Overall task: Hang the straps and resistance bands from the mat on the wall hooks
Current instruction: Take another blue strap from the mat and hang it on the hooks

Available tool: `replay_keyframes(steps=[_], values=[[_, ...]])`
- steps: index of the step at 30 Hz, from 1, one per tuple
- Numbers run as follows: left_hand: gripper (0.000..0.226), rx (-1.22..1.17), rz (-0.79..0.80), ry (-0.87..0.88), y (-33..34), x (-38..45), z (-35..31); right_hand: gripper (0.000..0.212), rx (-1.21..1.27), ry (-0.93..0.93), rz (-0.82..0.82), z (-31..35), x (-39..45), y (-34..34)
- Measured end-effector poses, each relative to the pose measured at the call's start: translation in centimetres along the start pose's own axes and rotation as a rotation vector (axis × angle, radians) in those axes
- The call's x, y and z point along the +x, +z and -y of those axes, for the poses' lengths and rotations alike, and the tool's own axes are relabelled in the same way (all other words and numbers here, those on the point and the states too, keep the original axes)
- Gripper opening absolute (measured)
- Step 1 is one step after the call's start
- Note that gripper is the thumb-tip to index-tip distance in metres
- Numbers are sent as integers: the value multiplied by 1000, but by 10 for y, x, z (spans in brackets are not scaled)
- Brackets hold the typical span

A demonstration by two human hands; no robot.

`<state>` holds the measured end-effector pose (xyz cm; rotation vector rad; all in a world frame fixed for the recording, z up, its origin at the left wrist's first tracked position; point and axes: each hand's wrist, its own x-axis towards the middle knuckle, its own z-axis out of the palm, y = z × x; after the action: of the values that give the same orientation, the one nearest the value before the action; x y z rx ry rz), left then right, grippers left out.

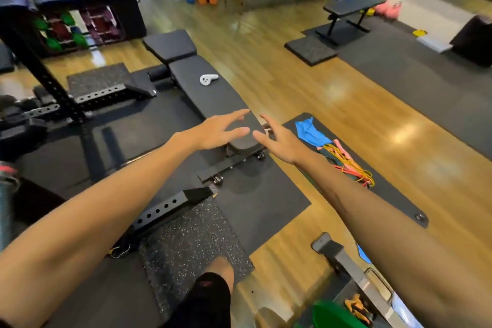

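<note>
Both my hands, left hand (213, 129) and right hand (279, 141), hover with fingers spread, empty. Bands (343, 157) lie tangled on the mat (394, 194); grabbing one may drag the others along.

My right hand (282, 141) has open air over the mat (378, 194); bands pile (343, 157) reachable from above. Bench end (239, 136) sits just left of it, rack foot (170, 208) nearer me.
</note>
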<state>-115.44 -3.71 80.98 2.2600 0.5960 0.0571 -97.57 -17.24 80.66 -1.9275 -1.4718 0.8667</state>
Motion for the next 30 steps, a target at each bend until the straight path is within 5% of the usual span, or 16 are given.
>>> replay_keyframes(steps=[12,19,30], values=[[80,-19,-6,123,16,311,-13,82,33,176,-113,-174,142,-149],[79,-6,232,68,14,502,-14,89,93,417,-141,-268,221,-281],[86,117,350,-107,77,760,9,96,76,489,-70,-463,348,-402]])
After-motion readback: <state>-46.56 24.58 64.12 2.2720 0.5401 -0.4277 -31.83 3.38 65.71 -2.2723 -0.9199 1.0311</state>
